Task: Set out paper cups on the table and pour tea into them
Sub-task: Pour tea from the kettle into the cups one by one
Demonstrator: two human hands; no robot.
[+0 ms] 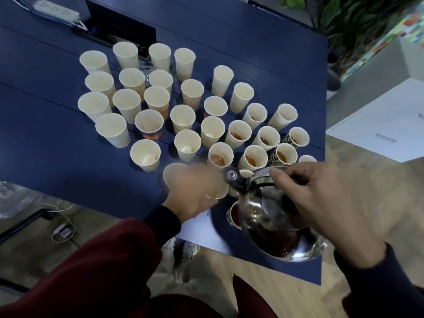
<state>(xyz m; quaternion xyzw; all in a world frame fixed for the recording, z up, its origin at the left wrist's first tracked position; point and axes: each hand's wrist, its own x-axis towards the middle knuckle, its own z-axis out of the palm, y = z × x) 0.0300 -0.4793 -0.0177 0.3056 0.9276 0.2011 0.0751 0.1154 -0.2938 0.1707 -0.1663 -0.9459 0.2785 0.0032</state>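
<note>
**Item: tea service, part poured.**

- Table (46,138): dark blue. It carries the whole lot of paper cups (149,125), which stand upright in a loose cluster, many with rims touching or just beside one another, probably so the pot can go from cup to cup without long travel.
- Filled cups (238,134): amber tea shows in those on the right and near side. The left-hand cups (94,106) look dry or nearly so, so pouring is judged to run right to left and be well short of done.
- Glass teapot (270,221): held over the near right corner with dark tea inside and its lid end tipped towards the cups. It partly covers a patterned cup (232,214).
- Right hand (325,198): fingers curled round the pot's handle, carrying its weight from above for a controlled tilt.
- Left hand (192,189): over the nearest cups by the table edge (motion-blurred). Whether its fingers are spread or pinching a cup cannot be told, but it is likely steadying or shifting one.
- Sundry: a white sheet (202,228) at the near edge and a power strip (55,10) at the far corner.
</note>
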